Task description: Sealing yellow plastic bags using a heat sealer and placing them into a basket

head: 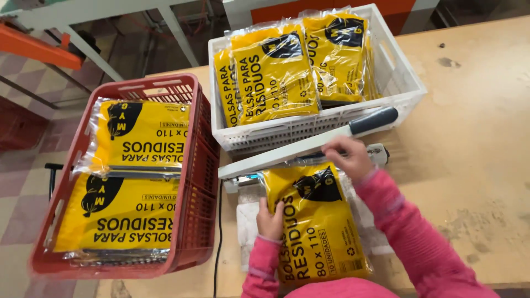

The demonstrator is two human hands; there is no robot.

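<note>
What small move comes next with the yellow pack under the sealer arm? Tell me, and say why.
Probably press the sealer arm down. The right hand already rests on it, the left hand steadies the yellow pack, and the pack's top edge lies under the arm.

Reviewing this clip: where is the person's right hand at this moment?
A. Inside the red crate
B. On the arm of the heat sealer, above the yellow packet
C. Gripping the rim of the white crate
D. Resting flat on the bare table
B. The right hand lies on the sealer arm, just above the top edge of the yellow packet, while the left hand steadies that packet's side.
</note>
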